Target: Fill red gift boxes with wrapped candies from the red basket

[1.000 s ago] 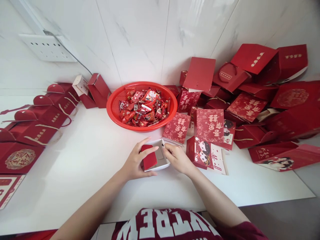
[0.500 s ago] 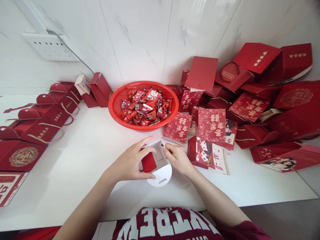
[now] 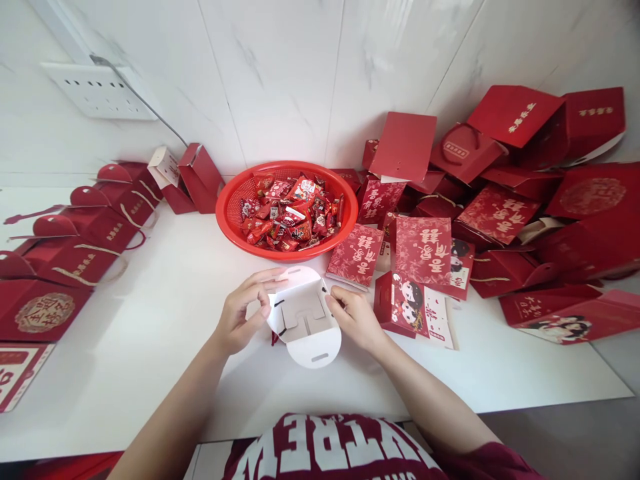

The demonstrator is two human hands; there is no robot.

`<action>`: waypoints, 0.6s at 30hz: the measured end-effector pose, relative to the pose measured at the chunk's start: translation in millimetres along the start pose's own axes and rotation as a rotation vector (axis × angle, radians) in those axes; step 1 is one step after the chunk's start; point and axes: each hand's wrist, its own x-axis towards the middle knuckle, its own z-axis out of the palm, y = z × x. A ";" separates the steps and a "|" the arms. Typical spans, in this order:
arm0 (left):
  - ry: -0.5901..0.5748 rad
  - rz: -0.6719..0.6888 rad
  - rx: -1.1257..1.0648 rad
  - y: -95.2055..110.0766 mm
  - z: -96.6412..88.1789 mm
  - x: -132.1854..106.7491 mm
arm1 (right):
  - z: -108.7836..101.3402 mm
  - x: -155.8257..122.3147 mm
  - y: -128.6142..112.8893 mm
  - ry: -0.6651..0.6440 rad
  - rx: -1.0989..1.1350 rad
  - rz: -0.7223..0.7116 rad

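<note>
In front of me is a small box (image 3: 303,312), white inside with its flaps folded outward and its floor showing. Slotted rounded flaps stick out on its far and near sides, and dark cord ends poke through the walls. My right hand (image 3: 354,315) pinches the box's right edge between thumb and curled fingers. On the left side, my left hand (image 3: 249,310) has its fingers stretched along the far flap, with the thumb apart from them at the left flap. A bit of red cord shows under the box's left side.
Beyond the box stands a red plastic basket (image 3: 227,223) of wrapped sweets (image 3: 295,213). Red gift boxes (image 3: 107,230) with handles line the left side. Many folded red boxes (image 3: 424,250) are heaped on the right. A socket strip (image 3: 97,92) is on the tiled wall.
My left hand has drawn back to the left from the box's red left side. That side has folded outward, baring the white interior. My right hand keeps its hold on the right edge.
</note>
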 end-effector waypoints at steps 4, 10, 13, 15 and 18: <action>-0.039 -0.082 -0.067 2.3 0.0 -0.3 | 0.8 -0.2 0.0 -0.002 -0.003 -0.005; -0.071 -0.100 -0.045 -0.3 6.5 -0.9 | 1.9 -1.1 0.3 0.005 -0.014 -0.008; 0.112 -0.078 0.120 2.1 6.3 -0.7 | 1.7 -1.7 -0.2 0.012 -0.022 -0.013; 0.164 -0.142 0.236 5.8 4.4 -1.2 | 1.2 -2.0 -0.8 0.017 -0.026 -0.017; 0.061 -0.306 0.185 10.3 2.8 -2.9 | 0.9 -2.2 -1.1 0.033 -0.035 -0.019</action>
